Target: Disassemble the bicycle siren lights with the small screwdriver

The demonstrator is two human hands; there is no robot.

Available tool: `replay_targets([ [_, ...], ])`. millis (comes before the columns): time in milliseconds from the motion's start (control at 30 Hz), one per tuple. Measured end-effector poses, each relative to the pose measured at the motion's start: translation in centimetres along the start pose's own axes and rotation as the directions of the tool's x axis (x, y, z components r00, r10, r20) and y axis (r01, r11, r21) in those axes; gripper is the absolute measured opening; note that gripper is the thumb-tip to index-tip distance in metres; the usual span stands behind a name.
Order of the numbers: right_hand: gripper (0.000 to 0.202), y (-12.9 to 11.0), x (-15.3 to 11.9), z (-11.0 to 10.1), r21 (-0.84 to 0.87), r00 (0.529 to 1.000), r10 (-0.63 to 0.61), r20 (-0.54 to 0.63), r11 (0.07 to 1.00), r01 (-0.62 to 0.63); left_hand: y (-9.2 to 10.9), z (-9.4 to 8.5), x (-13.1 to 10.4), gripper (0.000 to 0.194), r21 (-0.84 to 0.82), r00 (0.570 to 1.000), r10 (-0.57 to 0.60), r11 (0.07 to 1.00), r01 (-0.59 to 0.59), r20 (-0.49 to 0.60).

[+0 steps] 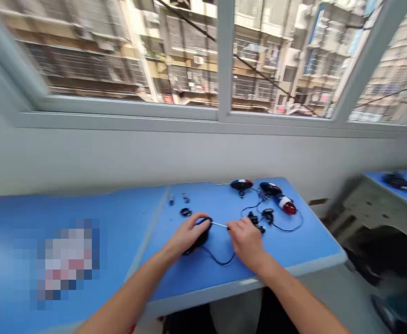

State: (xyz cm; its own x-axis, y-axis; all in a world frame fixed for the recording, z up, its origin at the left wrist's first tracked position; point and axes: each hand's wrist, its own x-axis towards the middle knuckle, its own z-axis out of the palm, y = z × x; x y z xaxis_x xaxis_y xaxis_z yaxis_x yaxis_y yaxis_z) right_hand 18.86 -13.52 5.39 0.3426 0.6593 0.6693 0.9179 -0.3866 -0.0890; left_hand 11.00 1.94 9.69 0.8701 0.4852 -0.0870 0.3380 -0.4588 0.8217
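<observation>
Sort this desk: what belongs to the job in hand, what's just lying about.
In use: dark corded device, left hand; thin-shafted tool, right hand.

Lying about, possibly related: black ring, small parts, red-white-blue devices, pixelated item.

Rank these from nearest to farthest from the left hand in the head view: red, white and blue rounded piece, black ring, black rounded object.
From the left hand:
1. Black rounded object: held in it.
2. Black ring: on the table, just beyond the hand.
3. Red, white and blue rounded piece: far right, past the right hand.
</observation>
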Motion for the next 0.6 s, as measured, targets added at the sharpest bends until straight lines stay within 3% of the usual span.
replay_targets([
  [200, 0.028, 1.2, -1.4, 1.4, 0.072, 0.991, -0.005, -0.136, 0.997, 0.015, -1.8, -0.3, 1.9, 0.037, -0.003, 0.991, 0.012, 1.000, -0.012, 0.136],
  [333, 0.025, 1.8, -2.0, 2.3, 0.078, 0.991, 0.007, -0.136, 0.997, 0.004, -2.9, 0.0, 3.2, 0.035, 0.037, 0.975, 0.054, 0.997, -0.064, 0.217],
  [600, 0.026, 1.6, -1.7, 2.6, 0.132, 0.987, 0.004, -0.161, 0.991, 0.017, -2.7, -0.4, 3.4, 0.034, 0.135, 0.977, 0.144, 0.977, -0.166, 0.157],
])
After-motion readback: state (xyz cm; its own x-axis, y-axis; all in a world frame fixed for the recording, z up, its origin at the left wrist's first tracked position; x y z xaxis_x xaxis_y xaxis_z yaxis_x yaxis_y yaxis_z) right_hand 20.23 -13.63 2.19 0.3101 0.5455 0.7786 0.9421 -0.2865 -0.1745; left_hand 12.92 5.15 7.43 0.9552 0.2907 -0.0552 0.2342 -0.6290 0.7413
